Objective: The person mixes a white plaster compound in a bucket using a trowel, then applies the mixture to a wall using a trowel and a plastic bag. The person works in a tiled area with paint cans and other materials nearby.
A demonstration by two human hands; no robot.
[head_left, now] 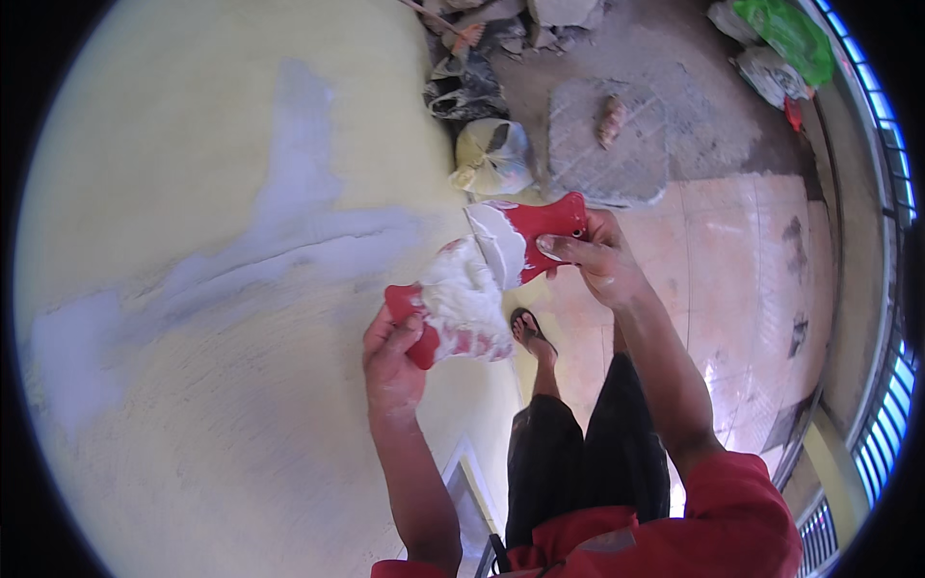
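Note:
My left hand (393,364) grips a red plastic putty spreader (414,301) by its bare end; a thick heap of white putty (464,299) covers most of its face. In my right hand (599,258) is a second red putty spreader (547,227), its blade coated with white putty. The two blades meet or nearly meet over the putty; whether they touch I cannot tell. Both hands are closed, thumbs on top, with the fingers beneath partly hidden. To the left is a pale yellow wall (173,183) with a grey-white patched strip (279,252) and a thin crack line.
A tied whitish sack (491,156) stands by the wall's foot, near rubble (567,12) and a dark plastic bag (466,89). A grey slab (578,116) lies on the floor. Green and white bags (792,40) sit far right, beside a railing (891,414).

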